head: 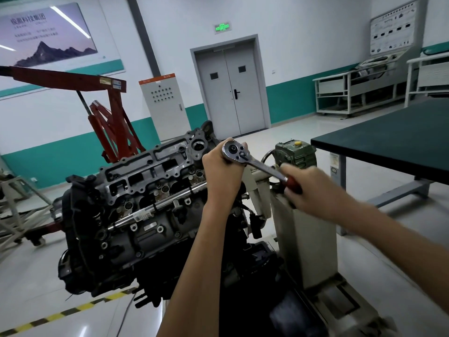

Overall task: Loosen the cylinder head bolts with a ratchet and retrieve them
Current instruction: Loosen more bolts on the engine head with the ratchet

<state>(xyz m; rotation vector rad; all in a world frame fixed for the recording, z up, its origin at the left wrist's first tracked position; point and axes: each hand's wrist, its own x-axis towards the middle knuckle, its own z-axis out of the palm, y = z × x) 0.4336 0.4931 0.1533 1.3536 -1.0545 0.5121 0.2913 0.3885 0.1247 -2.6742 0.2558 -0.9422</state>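
A chrome ratchet (252,161) with a dark red handle is held over the right end of the grey cylinder head (150,176) of an engine on a stand. My left hand (222,171) grips under the ratchet's round head, hiding the socket and bolt below. Blurred by motion, my right hand (308,188) grips the red handle. A long chrome bar (155,207) lies along the head's near side.
A dark green worktable (388,142) stands to the right, close to the beige engine stand (303,239) with its green gearbox (295,153). A red engine hoist (109,122) stands behind the engine. Yellow-black floor tape (60,312) runs at lower left.
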